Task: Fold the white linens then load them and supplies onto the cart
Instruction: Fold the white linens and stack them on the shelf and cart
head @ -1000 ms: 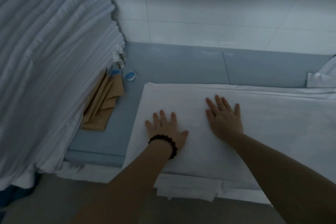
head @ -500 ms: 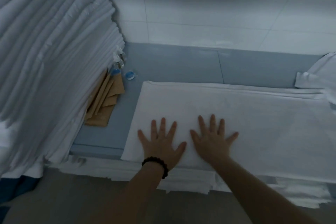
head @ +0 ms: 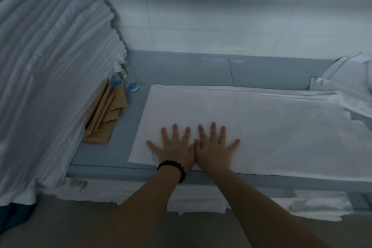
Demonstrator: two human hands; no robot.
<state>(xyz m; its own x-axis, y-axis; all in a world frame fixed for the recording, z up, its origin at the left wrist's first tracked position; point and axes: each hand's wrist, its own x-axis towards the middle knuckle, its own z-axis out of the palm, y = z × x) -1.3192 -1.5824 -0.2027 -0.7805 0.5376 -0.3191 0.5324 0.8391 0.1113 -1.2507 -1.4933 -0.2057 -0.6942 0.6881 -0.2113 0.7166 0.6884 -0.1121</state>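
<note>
A folded white linen [head: 251, 123] lies flat on the blue-grey table [head: 181, 70], its long side running left to right. My left hand [head: 175, 147], with a dark bead bracelet on the wrist, presses palm down on the linen's near left part, fingers spread. Beside it, thumbs touching, my right hand [head: 215, 147] lies flat on the cloth in the same way. Neither hand holds anything.
A tall leaning stack of folded white linens [head: 50, 76] fills the left side. Brown paper bags [head: 106, 119] and small bottles with blue caps [head: 120, 78] sit at its foot. More loose white cloth [head: 354, 86] lies at the right. A white tiled wall stands behind the table.
Both hands have slid back toward the near edge of the linen and come together until the thumbs touch. The view has shifted, with more cloth showing at the right.
</note>
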